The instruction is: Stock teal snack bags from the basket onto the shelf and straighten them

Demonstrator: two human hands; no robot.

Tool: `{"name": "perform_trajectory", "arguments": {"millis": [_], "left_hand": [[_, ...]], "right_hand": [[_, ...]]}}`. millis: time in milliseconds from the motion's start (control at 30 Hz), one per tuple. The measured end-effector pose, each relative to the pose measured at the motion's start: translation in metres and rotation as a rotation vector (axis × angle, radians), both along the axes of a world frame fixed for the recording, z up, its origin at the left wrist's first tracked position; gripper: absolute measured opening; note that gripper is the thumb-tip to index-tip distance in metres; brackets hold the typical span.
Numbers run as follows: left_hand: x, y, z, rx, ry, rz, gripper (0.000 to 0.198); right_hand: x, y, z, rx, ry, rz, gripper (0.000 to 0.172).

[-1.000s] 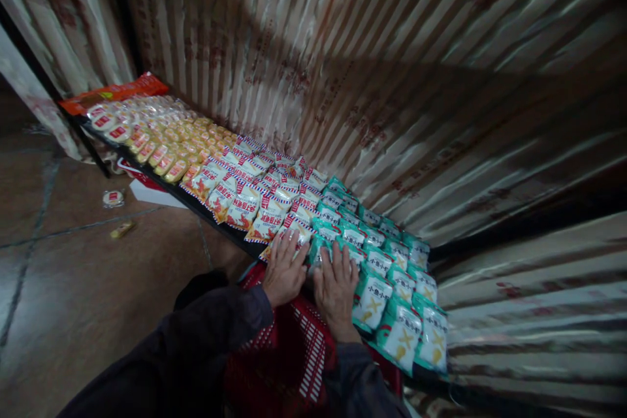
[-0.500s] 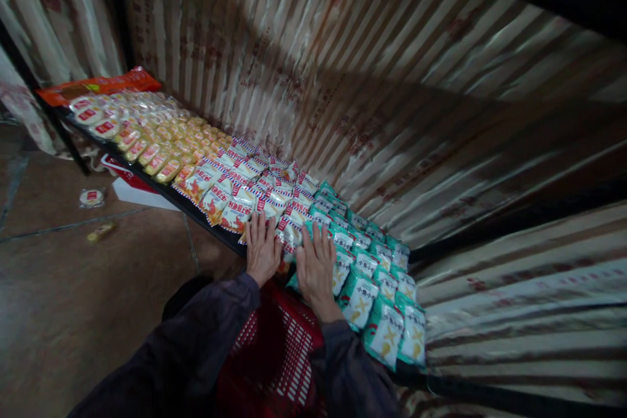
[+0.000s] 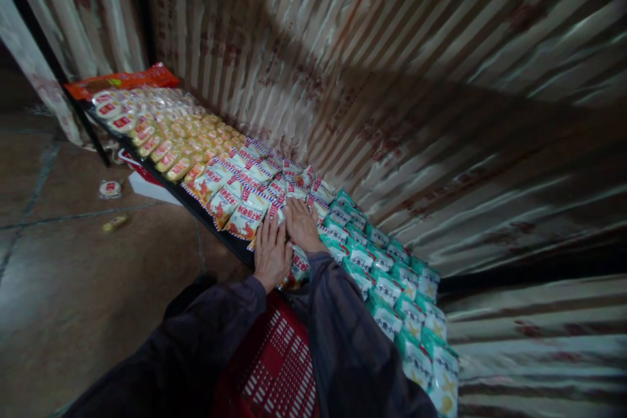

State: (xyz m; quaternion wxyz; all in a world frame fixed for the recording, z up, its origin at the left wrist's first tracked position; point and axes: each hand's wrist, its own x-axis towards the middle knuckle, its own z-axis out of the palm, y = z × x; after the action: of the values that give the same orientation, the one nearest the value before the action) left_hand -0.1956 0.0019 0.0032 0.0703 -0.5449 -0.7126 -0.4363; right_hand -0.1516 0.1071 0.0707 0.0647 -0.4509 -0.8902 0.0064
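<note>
My left hand (image 3: 271,253) lies flat on the front row of white snack bags (image 3: 249,214) with red lettering and striped edges. Just right of it and a little farther back, my right hand (image 3: 302,225) rests with fingers stretched over more of these bags. Neither hand grips anything; the bags under the palms are partly hidden. To the right, rows of green-and-white snack bags (image 3: 388,287) lie on the same shelf, some covered by my right sleeve. Yellow wrapped snacks (image 3: 169,157) and round white wrapped cakes (image 3: 122,123) fill the left part.
A red plastic basket (image 3: 279,366) stands below the shelf's black front edge (image 3: 215,232). One round packet (image 3: 110,189) and one yellow packet (image 3: 115,222) lie on the floor. An orange bag (image 3: 122,80) sits at the far left end, before a pleated curtain (image 3: 313,65).
My right hand has moved left and back, from the border of the green bags onto the white bags. My left hand stays on the front white bags. The view has shifted slightly.
</note>
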Motion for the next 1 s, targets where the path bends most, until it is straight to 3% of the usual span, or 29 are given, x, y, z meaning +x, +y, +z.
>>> {"name": "perform_trajectory", "arguments": {"millis": [133,267,433,600,733,833,1000], "left_hand": [[-0.004,0.005,0.001,-0.001,-0.002,-0.02,0.051],[-0.006,0.006,0.002,0.03,0.001,-0.033,0.05],[-0.006,0.006,-0.001,0.076,-0.006,-0.026,0.044],[-0.008,0.006,-0.012,0.133,0.023,-0.088,0.046],[-0.012,0.0,-0.009,0.141,0.01,-0.099,0.046],[-0.022,-0.005,0.001,0.116,0.005,-0.032,0.046],[-0.051,-0.009,0.009,0.078,-0.06,0.222,0.047]], "right_hand": [[-0.003,0.002,-0.005,-0.001,0.029,-0.023,0.049],[0.003,-0.006,0.001,0.045,0.103,-0.035,0.048],[0.033,-0.054,0.002,0.183,0.33,-0.105,0.053],[0.052,-0.11,-0.031,0.252,0.434,-0.038,0.05],[0.053,-0.121,-0.057,0.236,0.418,-0.043,0.051],[0.054,-0.118,-0.063,0.212,0.387,-0.053,0.054],[0.049,-0.118,-0.068,0.251,0.345,-0.137,0.054]]}}
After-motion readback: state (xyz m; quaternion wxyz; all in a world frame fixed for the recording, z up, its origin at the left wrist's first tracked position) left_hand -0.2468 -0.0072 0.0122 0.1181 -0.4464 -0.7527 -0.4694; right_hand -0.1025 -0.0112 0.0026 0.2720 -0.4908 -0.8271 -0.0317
